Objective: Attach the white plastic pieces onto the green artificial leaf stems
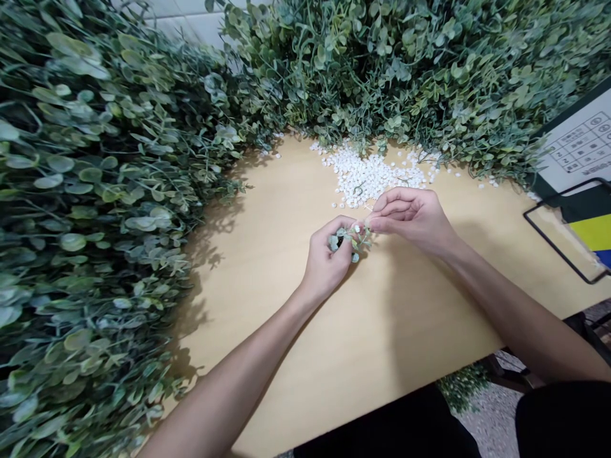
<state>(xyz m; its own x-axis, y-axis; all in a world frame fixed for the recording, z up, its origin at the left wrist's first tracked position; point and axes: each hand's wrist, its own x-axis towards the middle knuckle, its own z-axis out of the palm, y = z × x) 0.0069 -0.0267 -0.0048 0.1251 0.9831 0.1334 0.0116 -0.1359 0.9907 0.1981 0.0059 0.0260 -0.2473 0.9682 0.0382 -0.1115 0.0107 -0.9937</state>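
My left hand point(328, 257) is closed around a small artificial green sprig point(352, 238) with round leaves, held just above the wooden table point(382, 324). My right hand point(409, 215) meets it from the right, its fingertips pinched at the sprig's tip on a tiny white piece that I can barely make out. Just beyond the hands lies a scatter of small white plastic pieces point(367, 175) on the tabletop.
Large heaps of artificial leafy sprigs cover the left side point(86, 210) and the back point(405, 70) of the table. At the right edge stand a black wire frame point(563, 245) and a printed sheet point(580, 146). Gravel floor shows below the table's front edge.
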